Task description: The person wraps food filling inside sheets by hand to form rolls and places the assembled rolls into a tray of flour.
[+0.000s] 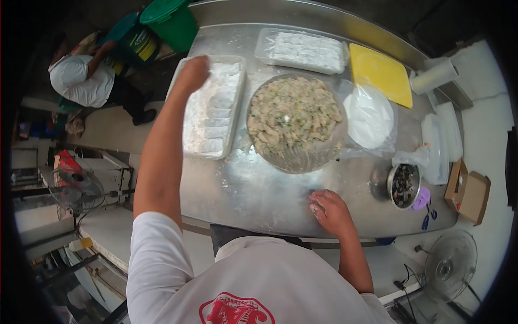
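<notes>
My left hand (195, 74) is held over the far end of a white tray (235, 121), its fingers closed; what they hold, if anything, is hidden. Long pieces coated in white flour (218, 121) lie in a row along that tray, with loose flour beside them. Close to the table's front edge, my right hand (331, 211) rests low over the metal, fingers loosely bent and apart, with pale residue on them. Between and beyond the hands stands a large round bowl (294, 165) of pale, chunky mixture (294, 116) flecked with green.
A second tray (302, 50) of floured pieces sits at the back, beside a yellow board (381, 74). White round sheets in plastic (369, 116), a metal bowl of dark pieces (403, 186) and a cardboard box (467, 193) are at right. Another person (86, 78) stands beyond the left side.
</notes>
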Action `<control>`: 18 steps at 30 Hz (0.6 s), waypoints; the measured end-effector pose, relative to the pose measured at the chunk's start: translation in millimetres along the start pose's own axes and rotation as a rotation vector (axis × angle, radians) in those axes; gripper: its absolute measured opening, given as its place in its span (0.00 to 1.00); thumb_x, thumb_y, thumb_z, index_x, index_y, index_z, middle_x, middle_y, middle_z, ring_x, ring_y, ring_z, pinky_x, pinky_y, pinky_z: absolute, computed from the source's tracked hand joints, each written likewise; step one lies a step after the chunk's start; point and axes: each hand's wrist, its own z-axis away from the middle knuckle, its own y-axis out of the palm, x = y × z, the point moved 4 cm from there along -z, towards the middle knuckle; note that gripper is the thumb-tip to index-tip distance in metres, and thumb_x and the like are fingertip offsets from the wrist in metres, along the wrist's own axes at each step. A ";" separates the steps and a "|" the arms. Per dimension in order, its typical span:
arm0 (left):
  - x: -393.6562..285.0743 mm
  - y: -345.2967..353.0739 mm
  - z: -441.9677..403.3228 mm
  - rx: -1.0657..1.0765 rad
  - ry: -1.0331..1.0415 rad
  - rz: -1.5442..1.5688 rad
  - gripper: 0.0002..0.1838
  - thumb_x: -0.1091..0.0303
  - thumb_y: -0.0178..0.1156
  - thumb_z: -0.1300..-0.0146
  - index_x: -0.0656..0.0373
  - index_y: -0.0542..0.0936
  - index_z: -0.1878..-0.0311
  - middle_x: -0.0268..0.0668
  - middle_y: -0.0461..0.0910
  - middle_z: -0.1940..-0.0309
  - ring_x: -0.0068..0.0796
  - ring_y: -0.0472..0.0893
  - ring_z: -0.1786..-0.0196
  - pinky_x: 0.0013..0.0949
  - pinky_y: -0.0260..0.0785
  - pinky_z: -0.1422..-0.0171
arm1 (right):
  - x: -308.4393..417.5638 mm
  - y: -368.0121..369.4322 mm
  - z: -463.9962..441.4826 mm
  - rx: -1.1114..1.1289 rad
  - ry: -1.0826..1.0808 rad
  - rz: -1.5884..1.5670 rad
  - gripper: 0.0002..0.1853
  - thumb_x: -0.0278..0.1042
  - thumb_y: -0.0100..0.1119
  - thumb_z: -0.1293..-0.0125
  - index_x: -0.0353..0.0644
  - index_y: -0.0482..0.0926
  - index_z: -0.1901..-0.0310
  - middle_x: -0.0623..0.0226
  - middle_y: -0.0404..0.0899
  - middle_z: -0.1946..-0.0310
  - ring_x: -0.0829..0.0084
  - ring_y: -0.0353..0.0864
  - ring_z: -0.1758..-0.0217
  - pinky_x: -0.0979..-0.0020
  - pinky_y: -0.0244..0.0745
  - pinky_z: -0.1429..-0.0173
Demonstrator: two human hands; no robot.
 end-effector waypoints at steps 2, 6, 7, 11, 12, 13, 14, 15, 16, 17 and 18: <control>-10.1 -37.8 35.1 -0.271 -0.182 0.340 0.08 0.71 0.63 0.44 0.65 0.78 0.63 0.59 0.82 0.66 0.63 0.82 0.55 0.54 0.75 0.51 | -3.3 -4.3 2.3 -0.023 0.001 -0.016 0.10 0.30 0.66 0.36 0.39 0.86 0.54 0.56 0.85 0.51 0.53 0.82 0.45 0.59 0.77 0.39; 48.4 41.2 61.1 -0.324 0.373 0.008 0.32 0.85 0.61 0.45 0.55 0.78 0.34 0.50 0.82 0.40 0.55 0.87 0.55 0.49 0.79 0.49 | -8.2 -16.8 21.6 -0.071 -0.051 0.022 0.09 0.28 0.67 0.37 0.39 0.86 0.55 0.58 0.84 0.54 0.54 0.81 0.48 0.58 0.77 0.43; 11.5 -7.8 77.1 -0.097 -0.156 0.547 0.27 0.82 0.62 0.40 0.55 0.79 0.36 0.50 0.86 0.47 0.52 0.88 0.59 0.47 0.79 0.52 | -10.4 -21.0 24.3 -0.074 -0.064 0.019 0.09 0.28 0.66 0.37 0.39 0.86 0.55 0.59 0.83 0.54 0.54 0.81 0.47 0.58 0.77 0.43; 2.2 -30.6 90.3 -0.188 -0.246 0.132 0.12 0.73 0.64 0.36 0.59 0.81 0.49 0.54 0.85 0.63 0.57 0.85 0.64 0.50 0.76 0.58 | -24.6 -38.6 47.3 -0.188 -0.059 -0.026 0.09 0.28 0.66 0.36 0.39 0.85 0.55 0.59 0.83 0.53 0.55 0.81 0.47 0.59 0.77 0.42; -2.6 -27.8 94.8 -0.137 -0.178 -0.026 0.12 0.72 0.65 0.37 0.60 0.80 0.51 0.55 0.84 0.63 0.59 0.84 0.63 0.51 0.76 0.57 | -30.1 -40.4 52.2 -0.184 -0.054 -0.026 0.09 0.28 0.66 0.36 0.39 0.85 0.55 0.59 0.83 0.53 0.55 0.81 0.47 0.59 0.77 0.42; -6.9 -25.5 97.4 -0.083 -0.105 -0.187 0.11 0.71 0.66 0.39 0.61 0.80 0.54 0.57 0.83 0.63 0.60 0.83 0.62 0.53 0.75 0.56 | -34.3 -41.4 57.9 -0.183 -0.045 -0.029 0.09 0.28 0.66 0.36 0.39 0.85 0.55 0.59 0.83 0.54 0.55 0.81 0.47 0.59 0.77 0.42; -4.3 -23.4 97.8 -0.086 -0.090 -0.194 0.11 0.71 0.66 0.39 0.61 0.80 0.54 0.57 0.83 0.63 0.60 0.83 0.62 0.53 0.75 0.56 | -36.3 -45.6 64.6 -0.197 -0.039 -0.034 0.09 0.28 0.66 0.36 0.39 0.85 0.55 0.59 0.83 0.54 0.55 0.81 0.47 0.59 0.77 0.42; -2.6 -23.8 98.0 -0.178 -0.063 -0.070 0.13 0.72 0.66 0.40 0.60 0.80 0.51 0.57 0.84 0.63 0.60 0.84 0.60 0.54 0.76 0.54 | -37.8 -52.0 71.5 -0.196 -0.037 -0.037 0.09 0.28 0.66 0.36 0.39 0.85 0.55 0.59 0.83 0.54 0.55 0.81 0.48 0.59 0.77 0.42; -15.3 -31.0 98.3 -0.269 -0.037 0.058 0.16 0.73 0.66 0.41 0.58 0.81 0.49 0.56 0.84 0.62 0.60 0.84 0.58 0.54 0.76 0.52 | -41.0 -58.0 78.4 -0.194 -0.037 -0.038 0.09 0.28 0.66 0.36 0.39 0.85 0.55 0.59 0.83 0.54 0.55 0.81 0.48 0.60 0.78 0.43; -21.3 -26.4 92.8 0.057 -0.234 0.035 0.25 0.74 0.68 0.45 0.56 0.80 0.41 0.57 0.83 0.48 0.59 0.82 0.44 0.52 0.75 0.40 | -48.0 -63.9 87.0 -0.202 -0.032 -0.037 0.09 0.28 0.66 0.36 0.39 0.85 0.55 0.59 0.83 0.54 0.55 0.81 0.48 0.60 0.78 0.43; -33.0 -25.8 89.9 0.053 -0.224 0.032 0.25 0.74 0.68 0.45 0.56 0.80 0.41 0.57 0.83 0.48 0.59 0.82 0.44 0.52 0.75 0.40 | -56.6 -68.8 95.9 -0.149 -0.056 -0.001 0.09 0.28 0.66 0.37 0.39 0.85 0.56 0.58 0.83 0.54 0.55 0.81 0.49 0.60 0.78 0.43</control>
